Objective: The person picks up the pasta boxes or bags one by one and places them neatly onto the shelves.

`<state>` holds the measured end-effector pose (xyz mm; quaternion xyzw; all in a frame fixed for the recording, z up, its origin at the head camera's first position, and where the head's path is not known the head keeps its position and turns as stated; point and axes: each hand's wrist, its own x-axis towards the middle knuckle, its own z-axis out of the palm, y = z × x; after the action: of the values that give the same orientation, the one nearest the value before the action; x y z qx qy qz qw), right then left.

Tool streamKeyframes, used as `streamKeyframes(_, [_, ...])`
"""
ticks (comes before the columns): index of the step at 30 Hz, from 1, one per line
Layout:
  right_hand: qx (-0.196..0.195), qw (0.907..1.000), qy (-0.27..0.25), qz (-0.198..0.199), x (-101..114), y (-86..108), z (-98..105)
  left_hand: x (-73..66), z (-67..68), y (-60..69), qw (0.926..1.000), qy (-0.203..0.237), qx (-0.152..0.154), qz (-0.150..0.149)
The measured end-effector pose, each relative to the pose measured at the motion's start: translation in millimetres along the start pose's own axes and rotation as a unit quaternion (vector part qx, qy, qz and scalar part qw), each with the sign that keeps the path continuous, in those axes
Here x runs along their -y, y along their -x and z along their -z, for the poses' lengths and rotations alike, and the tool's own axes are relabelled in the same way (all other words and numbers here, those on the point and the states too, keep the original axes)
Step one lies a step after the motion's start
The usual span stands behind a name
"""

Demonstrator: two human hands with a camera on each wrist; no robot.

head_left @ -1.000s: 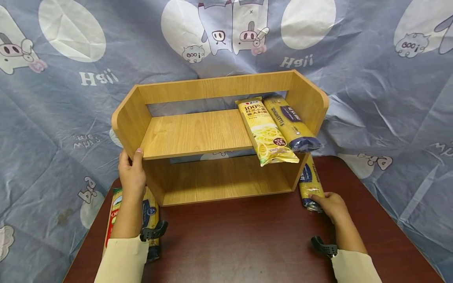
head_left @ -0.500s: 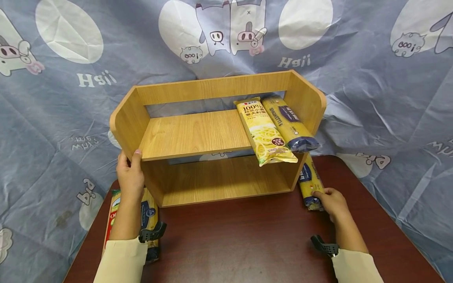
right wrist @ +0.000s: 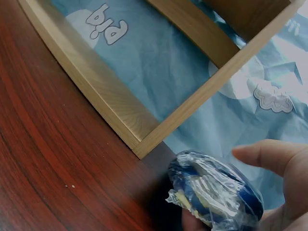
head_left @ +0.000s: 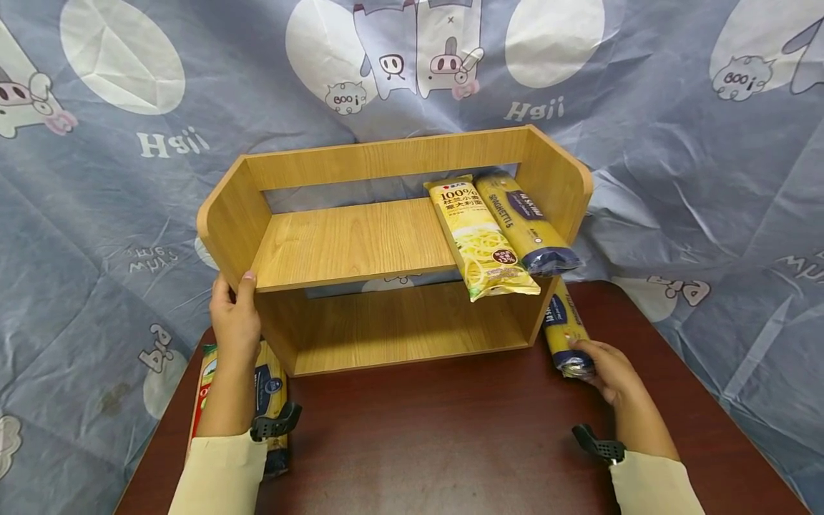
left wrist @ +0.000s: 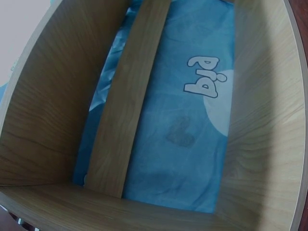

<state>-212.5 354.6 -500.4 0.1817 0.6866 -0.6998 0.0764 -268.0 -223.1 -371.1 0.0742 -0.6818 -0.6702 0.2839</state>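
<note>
While the left hand (head_left: 237,311) is gripping the front edge of the wooden shelf's (head_left: 354,239) left side panel, the right hand (head_left: 611,372) is holding the near end of a yellow-and-blue spaghetti pack (head_left: 568,327), its fingers reaching beneath while the thumb is showing apart from the wrapper in the right wrist view. That pack is lying on the tabletop (head_left: 418,429), just outside the shelf's right side panel, ahead and slightly left of the right hand, which is clearly the nearer one. Its long axis is running front to back, angling a little leftward at the far end, which the shelf is hiding. Above it, two other packs, one pale yellow (head_left: 479,243) and one yellow-and-blue (head_left: 524,222), are lying side by side on the upper deck, pointing roughly the same way.
</note>
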Motion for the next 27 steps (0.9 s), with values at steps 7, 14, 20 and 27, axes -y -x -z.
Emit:
streamKeyframes(7, [0.017,0.9991,-0.035,-0.018,-3,-4.4,0,0.6,0.6,-0.1,1.0,0.009,-0.001,-0.002])
streamKeyframes(14, [0.035,0.995,-0.094,0.006,-5,-6.6,2,0.4,-0.3,0.2,1.0,0.006,0.0,-0.003])
streamKeyframes(20, [0.035,0.9897,-0.137,0.019,1,0.6,1,1.0,-0.5,2.6,1.0,0.002,-0.002,0.0])
streamKeyframes(27, [0.033,0.9864,-0.156,0.037,13,8.8,-2,-0.5,-0.8,2.3,0.9999,0.006,-0.008,-0.003])
